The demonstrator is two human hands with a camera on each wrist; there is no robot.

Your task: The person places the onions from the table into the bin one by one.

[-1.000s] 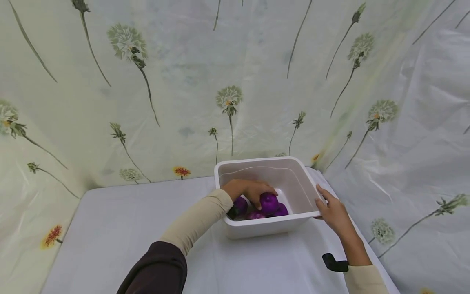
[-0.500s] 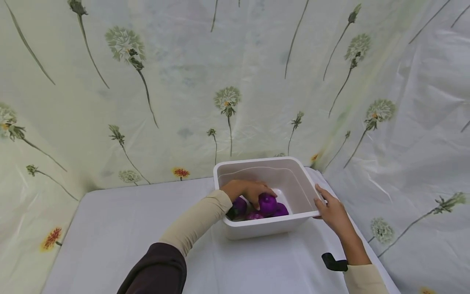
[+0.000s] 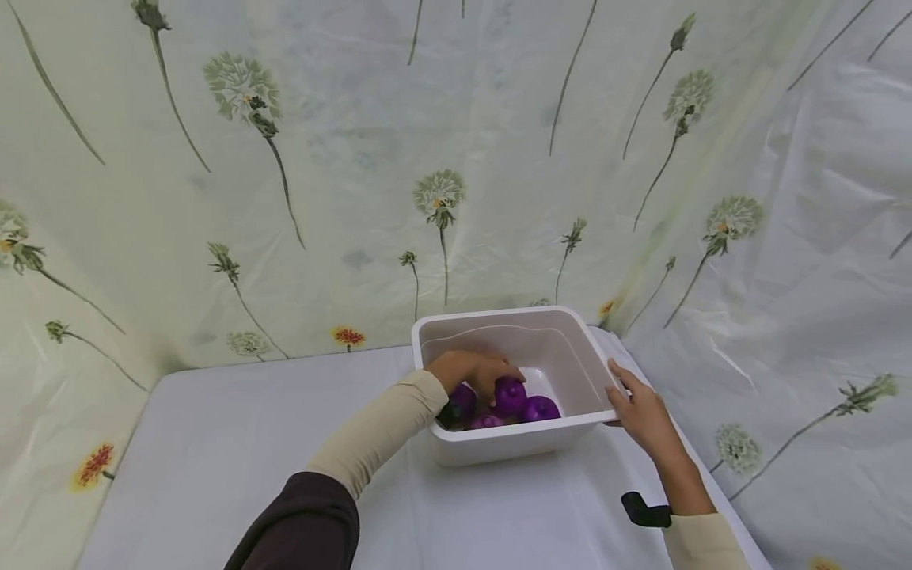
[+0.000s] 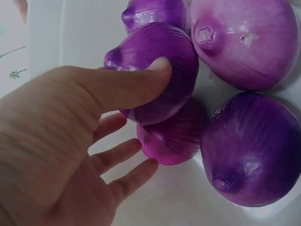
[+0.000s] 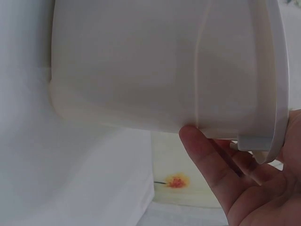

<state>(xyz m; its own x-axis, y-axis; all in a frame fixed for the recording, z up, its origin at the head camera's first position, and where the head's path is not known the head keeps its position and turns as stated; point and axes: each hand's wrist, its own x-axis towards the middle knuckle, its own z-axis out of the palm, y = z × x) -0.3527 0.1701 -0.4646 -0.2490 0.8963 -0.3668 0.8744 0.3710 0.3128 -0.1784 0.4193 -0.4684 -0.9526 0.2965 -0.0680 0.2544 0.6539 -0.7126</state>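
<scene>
Inside a white plastic tub lie several glossy purple onions. My left hand reaches down into the tub and grips one onion. In the left wrist view its thumb lies across that onion, with the fingers on the other side. Around it are a pale purple onion, a dark purple onion, a magenta onion partly beneath it, and another onion at the top edge. The right hand holds the tub's right rim, fingers under the lip in the right wrist view.
The tub stands on a table with a white cloth, near its back right corner. A flower-printed sheet hangs behind and along both sides. A black strap piece sticks out from the right wrist.
My left hand has shifted slightly left with the gripped onion, so the onion to its right shows more fully. The right hand keeps its hold on the rim.
</scene>
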